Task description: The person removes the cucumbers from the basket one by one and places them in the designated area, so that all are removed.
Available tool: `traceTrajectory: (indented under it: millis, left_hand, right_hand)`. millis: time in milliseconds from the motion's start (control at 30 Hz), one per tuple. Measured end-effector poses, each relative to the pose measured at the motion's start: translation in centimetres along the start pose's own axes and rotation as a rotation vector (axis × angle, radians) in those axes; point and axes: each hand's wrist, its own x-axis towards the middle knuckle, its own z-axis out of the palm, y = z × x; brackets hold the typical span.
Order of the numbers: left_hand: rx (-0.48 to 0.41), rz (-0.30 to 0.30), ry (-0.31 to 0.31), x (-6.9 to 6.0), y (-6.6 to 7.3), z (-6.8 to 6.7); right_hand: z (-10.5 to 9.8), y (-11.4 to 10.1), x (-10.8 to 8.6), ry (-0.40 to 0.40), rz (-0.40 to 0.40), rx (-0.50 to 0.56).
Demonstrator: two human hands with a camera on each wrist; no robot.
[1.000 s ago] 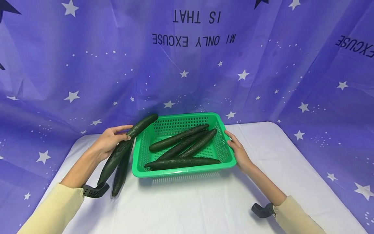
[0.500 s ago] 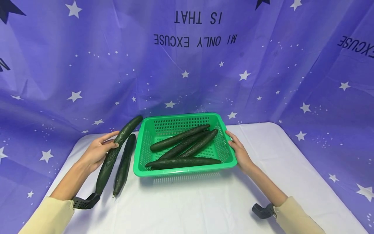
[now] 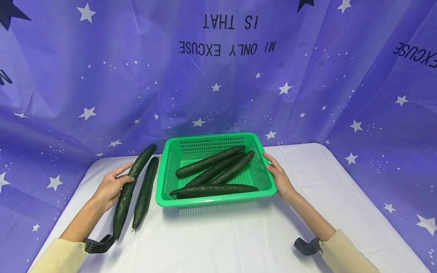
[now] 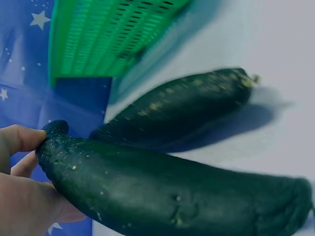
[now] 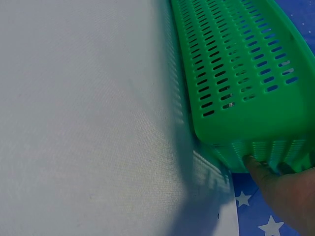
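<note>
My left hand [image 3: 110, 185] pinches a long dark green cucumber [image 3: 123, 204] near its middle, left of the basket. In the left wrist view, the thumb and fingers are at the far end of this cucumber [image 4: 187, 191]. Beside it, a second cucumber [image 3: 145, 195] lies on the white cloth, close to the basket's left side. My right hand [image 3: 281, 180] holds the right end of a green plastic basket [image 3: 218, 198], fingers and thumb at its rim. In the right wrist view, fingertips [image 5: 253, 164] touch the basket's slotted wall [image 5: 236, 64]. Several cucumbers [image 3: 211, 168] lie inside.
A white cloth [image 3: 218, 239] covers the table. Purple-blue fabric [image 3: 218, 94] with stars and lettering hangs behind and at both sides. Dark wrist mounts [image 3: 307, 245] sit at the sleeves.
My left hand has carried its cucumber left and toward me, away from the basket's left rim. It now lies apart from the second cucumber. The right hand and basket stay nearly still.
</note>
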Motion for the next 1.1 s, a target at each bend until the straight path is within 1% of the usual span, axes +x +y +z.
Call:
traceTrajectory:
  millis: [100,200,400,500,633,767,967,1100]
  left_hand:
    - [-0.017,-0.009,0.027,0.0,-0.6,-0.1]
    - [-0.043,-0.019,0.034,0.1,-1.1,-0.1]
    - [-0.017,-0.042,0.05,0.7,-2.1,-0.4]
    - [-0.023,-0.049,0.056,0.9,-2.5,-0.4]
    - [-0.043,-0.06,0.068,1.0,-2.8,-0.1]
    - [-0.035,-0.076,0.076,1.1,-3.1,-0.1]
    - [-0.038,-0.09,0.068,1.4,-3.4,-0.1]
    - [-0.018,-0.094,0.06,1.5,-3.4,0.1]
  right_hand:
    - [0.0,0.1,0.0,-0.004,-0.002,0.004]
    - [0.0,0.1,0.0,-0.005,-0.006,-0.001]
    - [0.0,0.1,0.0,0.0,-0.007,-0.006]
    - [-0.1,0.1,0.0,0.003,-0.006,-0.005]
    - [-0.1,0.1,0.1,0.003,-0.005,-0.005]
    - [0.0,0.1,0.1,0.004,0.001,-0.006]
    - [0.1,0.0,0.0,0.009,0.009,-0.007]
    - [0.1,0.0,0.0,0.012,0.011,-0.004]
